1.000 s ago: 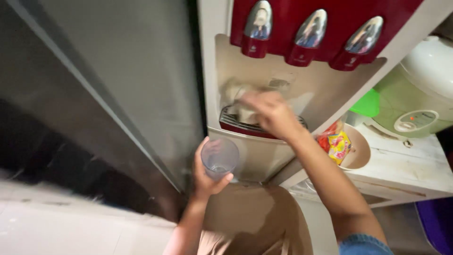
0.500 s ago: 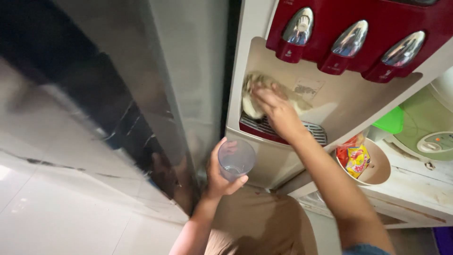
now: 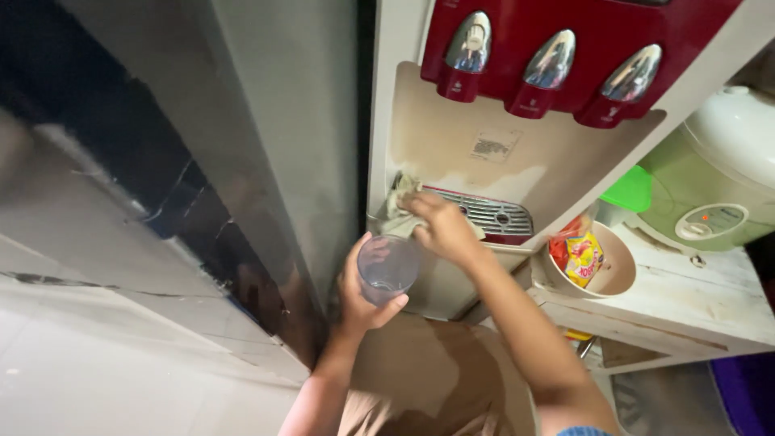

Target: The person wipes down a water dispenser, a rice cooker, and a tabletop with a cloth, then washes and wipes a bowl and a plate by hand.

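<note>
Two hands work at the water dispenser (image 3: 452, 145): the right hand (image 3: 442, 228) presses a crumpled pale cloth (image 3: 397, 211) onto the left end of the dispenser's drip tray (image 3: 488, 214), fingers curled down over it, while the left hand (image 3: 361, 303) is wrapped around a clear glass (image 3: 387, 265) held just below and in front of that tray. The glass sits touching or nearly touching the right wrist, so a wide wiping stroke could, I judge, knock its rim and tip out whatever is in it; how full it is cannot be told. The cloth is bunched against the tray's left corner, where the recess wall meets the grille, and it may snag on the slots there. Above the tray hang three chrome taps (image 3: 551, 58) on a red panel, leaving modest headroom over the knuckles. To the left of the dispenser stands a dark, glossy refrigerator (image 3: 202, 161), close enough to hem in the left elbow. To the dispenser's right a beige bowl (image 3: 617, 270) holding snack packets rests near the edge of a white shelf (image 3: 710, 311), with a green rice cooker (image 3: 710, 186) behind it, so free room lies mainly downward, toward the person.
</note>
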